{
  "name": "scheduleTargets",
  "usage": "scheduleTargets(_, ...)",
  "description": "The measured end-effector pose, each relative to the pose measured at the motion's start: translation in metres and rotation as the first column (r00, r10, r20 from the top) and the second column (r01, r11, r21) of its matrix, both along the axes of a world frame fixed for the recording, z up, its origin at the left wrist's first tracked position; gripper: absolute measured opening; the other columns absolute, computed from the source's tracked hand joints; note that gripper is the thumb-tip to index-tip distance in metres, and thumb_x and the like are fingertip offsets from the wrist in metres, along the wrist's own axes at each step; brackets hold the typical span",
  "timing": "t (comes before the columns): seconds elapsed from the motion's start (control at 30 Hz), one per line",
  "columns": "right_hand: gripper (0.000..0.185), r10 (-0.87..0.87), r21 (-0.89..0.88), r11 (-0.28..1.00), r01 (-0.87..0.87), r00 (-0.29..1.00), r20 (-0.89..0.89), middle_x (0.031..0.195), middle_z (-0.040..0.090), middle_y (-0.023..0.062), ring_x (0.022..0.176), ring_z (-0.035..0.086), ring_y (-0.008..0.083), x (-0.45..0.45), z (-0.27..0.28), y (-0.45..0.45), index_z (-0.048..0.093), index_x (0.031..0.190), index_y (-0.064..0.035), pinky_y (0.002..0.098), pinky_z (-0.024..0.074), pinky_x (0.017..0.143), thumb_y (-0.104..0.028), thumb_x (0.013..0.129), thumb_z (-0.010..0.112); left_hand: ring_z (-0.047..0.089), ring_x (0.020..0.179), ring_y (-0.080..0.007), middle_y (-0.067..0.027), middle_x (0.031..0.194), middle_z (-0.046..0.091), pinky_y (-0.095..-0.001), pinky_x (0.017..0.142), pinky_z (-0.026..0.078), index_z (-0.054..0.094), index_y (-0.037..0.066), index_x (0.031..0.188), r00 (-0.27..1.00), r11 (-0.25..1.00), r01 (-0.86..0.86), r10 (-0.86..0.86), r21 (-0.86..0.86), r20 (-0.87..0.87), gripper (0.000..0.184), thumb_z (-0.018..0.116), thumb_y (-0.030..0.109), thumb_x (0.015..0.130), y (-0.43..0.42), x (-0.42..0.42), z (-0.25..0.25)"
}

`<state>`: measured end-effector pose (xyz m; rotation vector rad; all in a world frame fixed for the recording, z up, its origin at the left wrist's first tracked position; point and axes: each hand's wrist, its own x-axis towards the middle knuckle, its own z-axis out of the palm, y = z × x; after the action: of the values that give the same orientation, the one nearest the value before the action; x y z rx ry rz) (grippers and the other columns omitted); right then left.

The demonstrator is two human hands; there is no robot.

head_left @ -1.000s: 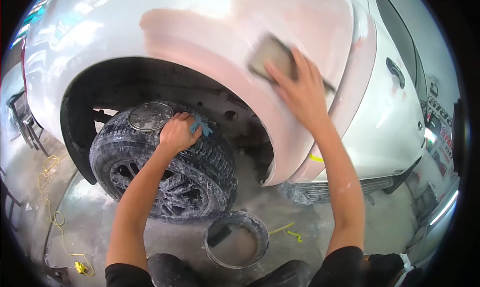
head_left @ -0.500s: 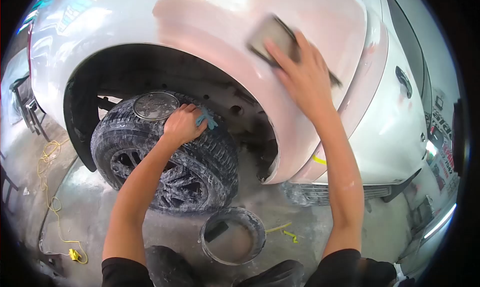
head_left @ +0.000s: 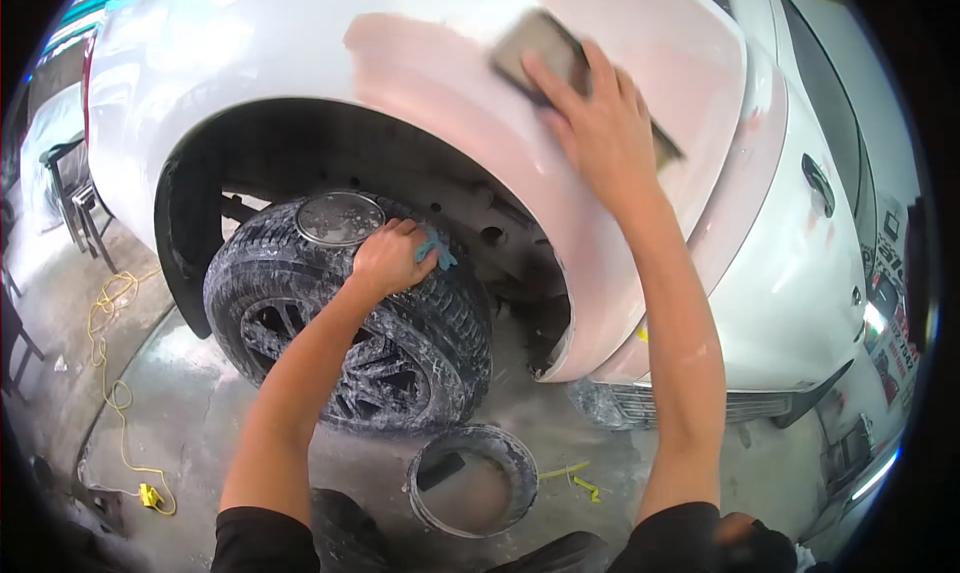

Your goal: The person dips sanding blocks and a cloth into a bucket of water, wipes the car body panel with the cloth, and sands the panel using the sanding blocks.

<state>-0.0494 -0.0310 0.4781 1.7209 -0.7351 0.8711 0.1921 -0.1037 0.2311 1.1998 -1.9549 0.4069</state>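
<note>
My right hand (head_left: pixel 610 138) is wrapped over a long sanding block (head_left: pixel 535 58), with a greyish face and dark edges. The block lies against the pinkish patch (head_left: pixel 415 58) on the white car's wheel-arch panel (head_left: pixel 270 53). My left hand (head_left: pixel 390 258) rests on top of the dusty tyre (head_left: pixel 290 283), its fingers curled. A crumpled blue rag (head_left: pixel 435 250) sticks out beside its thumb side. Just left of that hand, a round lid-like disc (head_left: pixel 340 219) with a grey, smeared surface lies on the tyre.
A bucket (head_left: pixel 420 503) of cloudy water with a dark block in it stands on the floor below the wheel. Yellow tape scraps (head_left: pixel 585 486) lie beside it. A yellow cord (head_left: pixel 125 443) runs along the left floor, near a dark stool (head_left: pixel 75 198).
The view has shifted, so the car appears lower and further right. On the panel, the sanding block in my right hand has moved up and left. My left hand stays on the tyre.
</note>
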Motion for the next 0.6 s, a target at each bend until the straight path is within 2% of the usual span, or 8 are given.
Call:
scheduleTargets(0.13, 0.066, -0.039, 0.112, 0.993, 0.039, 0.999, 0.001, 0.160, 0.040, 0.0216, 0.137, 0.049, 0.0446, -0.106, -0.089, 0.014, 0.068, 0.140, -0.0325, 0.0545, 0.0445, 0.111, -0.006, 0.081, 0.081, 0.069, 0.109, -0.0377, -0.0176, 0.116, 0.074, -0.0462, 0.095, 0.057, 0.078, 0.003, 0.104, 1.000, 1.000, -0.002, 0.002, -0.031, 0.010, 0.036, 0.071, 0.037, 0.091, -0.003, -0.001, 0.000)
scheduleTargets(0.2, 0.068, -0.028, 0.128, 0.991, 0.028, 1.000, -0.003, 0.162, 0.038, 0.0239, 0.138, 0.047, 0.0467, -0.130, -0.110, 0.009, 0.069, 0.140, -0.0306, 0.0542, 0.0432, 0.112, -0.003, 0.079, 0.081, 0.068, 0.106, -0.0367, -0.0181, 0.112, 0.073, -0.0455, 0.095, 0.057, 0.078, 0.002, 0.103, 1.000, 1.000, 0.019, -0.019, -0.001, -0.021, 0.038, 0.069, 0.037, 0.092, -0.004, 0.000, 0.002)
scheduleTargets(0.27, 0.069, -0.013, 0.126, 0.992, 0.016, 1.000, -0.021, 0.160, 0.039, 0.0256, 0.137, 0.048, 0.0471, -0.112, -0.095, 0.011, 0.068, 0.142, -0.0304, 0.0536, 0.0432, 0.112, -0.003, 0.080, 0.080, 0.068, 0.105, -0.0361, -0.0184, 0.110, 0.073, -0.0453, 0.095, 0.057, 0.078, 0.001, 0.102, 0.999, 0.999, 0.024, -0.023, 0.035, -0.050, 0.038, 0.068, 0.037, 0.093, -0.005, 0.003, 0.003)
scheduleTargets(0.37, 0.069, -0.008, 0.089, 0.996, 0.013, 0.998, -0.059, 0.156, 0.043, 0.0273, 0.131, 0.053, 0.0458, -0.048, -0.043, 0.013, 0.065, 0.146, -0.0310, 0.0508, 0.0444, 0.111, -0.004, 0.083, 0.078, 0.068, 0.107, -0.0364, -0.0190, 0.114, 0.073, -0.0459, 0.095, 0.057, 0.078, 0.001, 0.102, 0.997, 0.999, 0.037, -0.034, 0.035, -0.066, 0.039, 0.068, 0.038, 0.093, -0.004, 0.001, 0.007)
scheduleTargets(0.4, 0.066, 0.051, 0.008, 0.999, -0.050, 0.993, -0.108, 0.152, 0.048, 0.0258, 0.127, 0.055, 0.0442, -0.024, -0.021, 0.005, 0.063, 0.147, -0.0336, 0.0495, 0.0461, 0.108, -0.009, 0.087, 0.077, 0.068, 0.108, -0.0372, -0.0185, 0.114, 0.073, -0.0460, 0.095, 0.057, 0.078, 0.002, 0.102, 0.997, 0.999, 0.037, -0.034, 0.032, -0.074, 0.038, 0.069, 0.037, 0.092, -0.003, 0.000, 0.005)
scheduleTargets(0.47, 0.061, 0.067, -0.037, 0.997, -0.071, 0.992, -0.103, 0.148, 0.052, 0.0208, 0.125, 0.057, 0.0417, 0.013, 0.013, -0.005, 0.060, 0.147, -0.0395, 0.0511, 0.0486, 0.105, -0.020, 0.091, 0.077, 0.068, 0.109, -0.0386, -0.0175, 0.116, 0.073, -0.0462, 0.095, 0.058, 0.078, 0.004, 0.102, 0.997, 0.999, 0.029, -0.027, 0.023, -0.077, 0.035, 0.071, 0.036, 0.092, -0.001, -0.001, 0.005)
scheduleTargets(0.5, 0.058, 0.048, 0.002, 0.999, -0.048, 0.995, -0.084, 0.149, 0.051, 0.0219, 0.126, 0.056, 0.0438, 0.021, 0.019, -0.004, 0.060, 0.148, -0.0384, 0.0488, 0.0466, 0.109, -0.020, 0.095, 0.074, 0.068, 0.109, -0.0387, -0.0172, 0.116, 0.073, -0.0463, 0.095, 0.058, 0.078, 0.004, 0.103, 0.998, 1.000, 0.016, -0.016, 0.007, -0.066, 0.035, 0.071, 0.036, 0.092, -0.003, -0.002, 0.003)
scheduleTargets(0.6, 0.059, 0.007, -0.023, 1.000, -0.009, 0.995, -0.098, 0.151, 0.049, 0.0188, 0.129, 0.055, 0.0402, -0.010, -0.002, 0.000, 0.060, 0.146, -0.0411, 0.0511, 0.0484, 0.106, -0.024, 0.092, 0.077, 0.068, 0.109, -0.0390, -0.0167, 0.116, 0.073, -0.0466, 0.095, 0.058, 0.078, 0.004, 0.104, 1.000, 1.000, 0.009, -0.009, -0.019, -0.022, 0.035, 0.071, 0.036, 0.092, -0.004, -0.002, 0.001)
